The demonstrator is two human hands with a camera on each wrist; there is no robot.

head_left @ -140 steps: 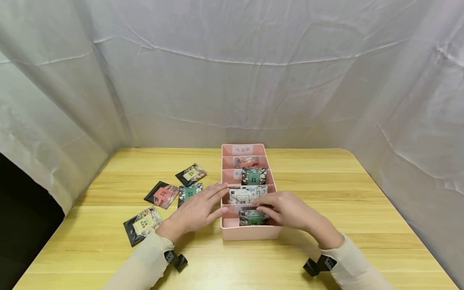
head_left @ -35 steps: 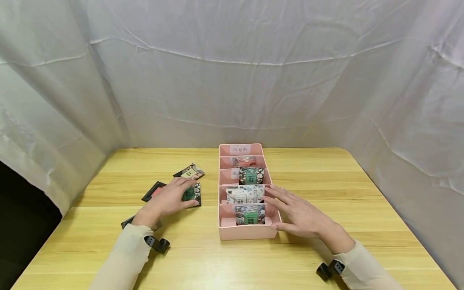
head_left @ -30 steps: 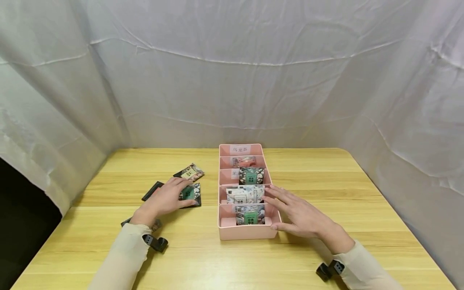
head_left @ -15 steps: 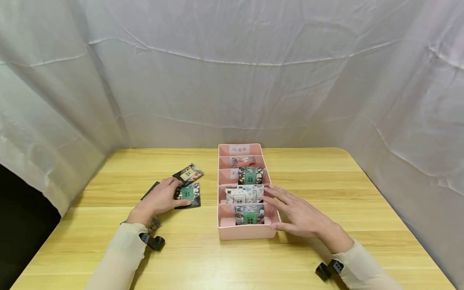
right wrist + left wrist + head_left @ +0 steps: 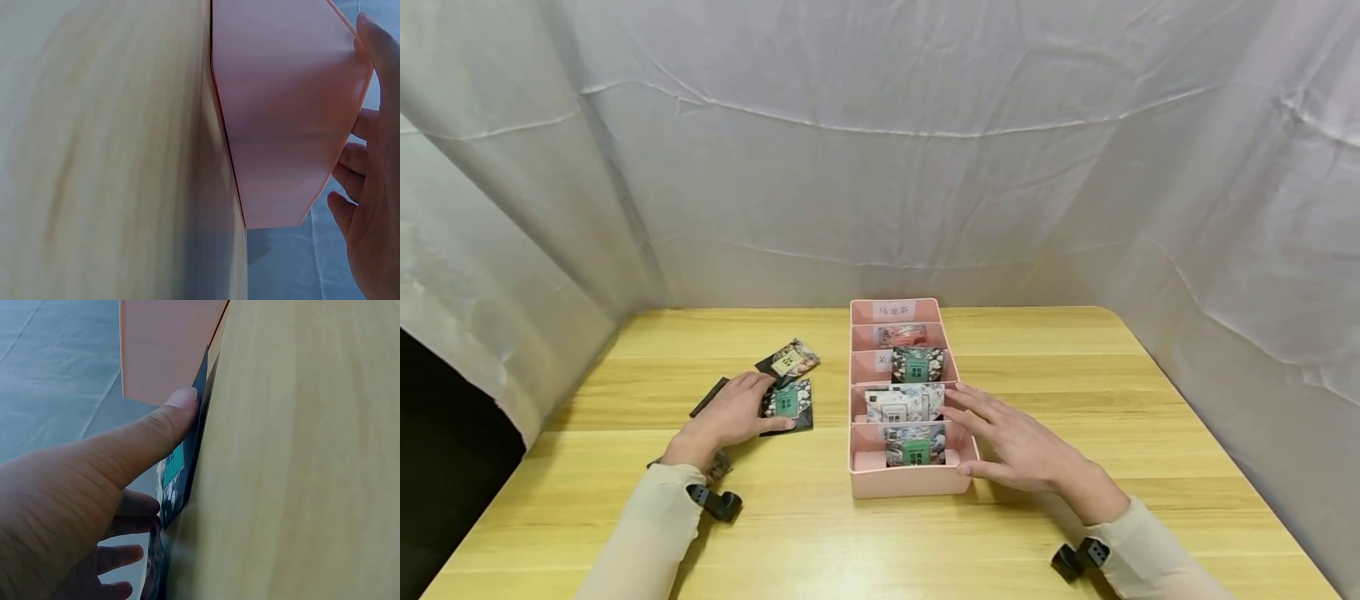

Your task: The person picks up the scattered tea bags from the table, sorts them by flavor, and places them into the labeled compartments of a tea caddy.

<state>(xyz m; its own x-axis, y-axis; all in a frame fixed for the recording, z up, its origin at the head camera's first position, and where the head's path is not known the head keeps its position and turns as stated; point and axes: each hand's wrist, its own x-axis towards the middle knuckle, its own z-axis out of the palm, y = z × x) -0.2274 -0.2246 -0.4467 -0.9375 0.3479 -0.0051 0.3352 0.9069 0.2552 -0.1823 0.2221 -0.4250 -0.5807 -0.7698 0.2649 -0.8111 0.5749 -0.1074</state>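
Observation:
My left hand (image 5: 728, 419) lies over the tea sachets on the left of the table. Its thumb touches a black sachet with a green label (image 5: 787, 403), which lies flat; the left wrist view shows the thumb along this sachet's (image 5: 178, 465) edge, fingers loosely spread at the far side. My right hand (image 5: 1026, 446) rests at the right rim of a pink divided box (image 5: 913, 482), fingertips by the rim and thumb at the front corner. In the front compartment stands a green-labelled sachet (image 5: 915, 447); white sachets (image 5: 902, 406) stand behind it.
Farther back in the box are a dark floral sachet (image 5: 917, 365) and a red-labelled sachet (image 5: 902, 336). A yellow-labelled sachet (image 5: 788, 361) lies beyond my left fingers. Two more sachets are mostly covered by my left hand and wrist. Pale curtains (image 5: 880, 208) surround the table.
My left hand has gone from the box's left rim to the sachets, lately shifting slightly left. My right hand has left the front compartment's sachet and moved to the right rim.

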